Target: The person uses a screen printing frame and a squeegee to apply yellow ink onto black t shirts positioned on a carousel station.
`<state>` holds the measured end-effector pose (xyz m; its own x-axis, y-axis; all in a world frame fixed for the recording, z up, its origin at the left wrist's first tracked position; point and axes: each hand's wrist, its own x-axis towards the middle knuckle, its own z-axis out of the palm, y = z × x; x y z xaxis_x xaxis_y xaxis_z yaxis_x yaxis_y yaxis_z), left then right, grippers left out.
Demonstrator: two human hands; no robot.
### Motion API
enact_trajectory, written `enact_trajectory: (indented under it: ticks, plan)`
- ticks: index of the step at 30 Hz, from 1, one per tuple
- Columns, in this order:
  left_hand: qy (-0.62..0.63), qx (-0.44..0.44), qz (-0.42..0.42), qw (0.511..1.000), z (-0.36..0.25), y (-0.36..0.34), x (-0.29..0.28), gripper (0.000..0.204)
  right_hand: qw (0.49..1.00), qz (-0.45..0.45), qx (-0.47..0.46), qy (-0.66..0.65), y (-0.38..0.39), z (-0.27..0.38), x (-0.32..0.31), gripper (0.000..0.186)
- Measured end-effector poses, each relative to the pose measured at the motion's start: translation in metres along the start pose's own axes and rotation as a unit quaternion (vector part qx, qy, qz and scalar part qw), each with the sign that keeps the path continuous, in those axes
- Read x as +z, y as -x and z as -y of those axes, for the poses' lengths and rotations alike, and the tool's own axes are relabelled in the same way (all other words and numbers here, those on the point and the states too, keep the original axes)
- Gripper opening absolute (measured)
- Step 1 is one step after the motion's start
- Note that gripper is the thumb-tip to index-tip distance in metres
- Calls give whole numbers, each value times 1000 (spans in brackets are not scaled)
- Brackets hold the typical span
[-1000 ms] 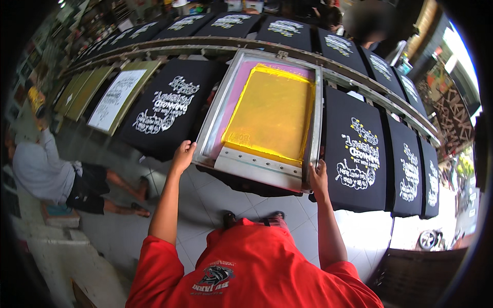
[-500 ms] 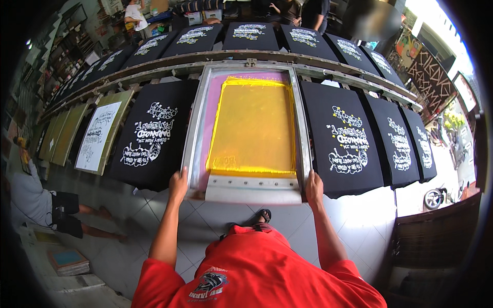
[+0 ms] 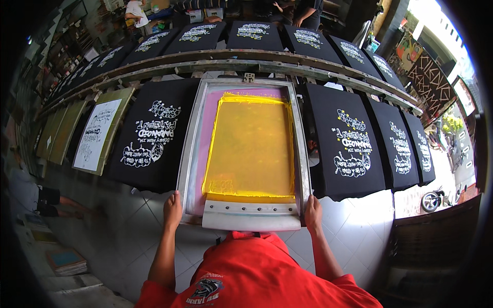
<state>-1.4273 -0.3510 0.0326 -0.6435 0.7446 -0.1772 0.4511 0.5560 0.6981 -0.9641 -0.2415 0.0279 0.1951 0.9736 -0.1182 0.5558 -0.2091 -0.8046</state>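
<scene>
My left hand (image 3: 171, 207) grips the lower left of a metal-framed printing screen (image 3: 191, 149) in front of me, and my right hand (image 3: 313, 210) grips its lower right. The screen has pink-purple mesh with a rectangle of wet-looking yellow ink (image 3: 247, 146). A squeegee with a pale bolted holder (image 3: 251, 218) lies across the near end. Black T-shirts on boards flank the screen on the left (image 3: 141, 128) and right (image 3: 336, 138), printed with white lettering, some with small yellow stars. What lies under the screen is mostly hidden.
Long metal rails (image 3: 185, 66) carry two rows of boards, some bare olive (image 3: 56, 128), one with white paper (image 3: 95, 131). Other people (image 3: 136, 14) stand beyond; another's bare legs show at left (image 3: 67, 213). A stack of flat items (image 3: 65, 262) is at lower left, a wheel (image 3: 430, 201) at right.
The screen and both my hands have come toward me, lower in the picture, with the grip unchanged. My view has also shifted. The person at left shows less.
</scene>
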Motion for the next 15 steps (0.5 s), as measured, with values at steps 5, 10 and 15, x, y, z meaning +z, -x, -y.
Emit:
enact_trajectory:
  ticks: [5,10,15]
  plan:
    - [8,44,-46,998,-17,-25,9,63,1000,6,2,-16,-20,22,-1,51]
    - [14,35,-40,999,-44,-36,13,65,1000,-5,-2,-29,-41,22,1,53]
    - [14,31,-22,999,-35,-49,19,65,1000,-10,2,-23,-53,17,5,53]
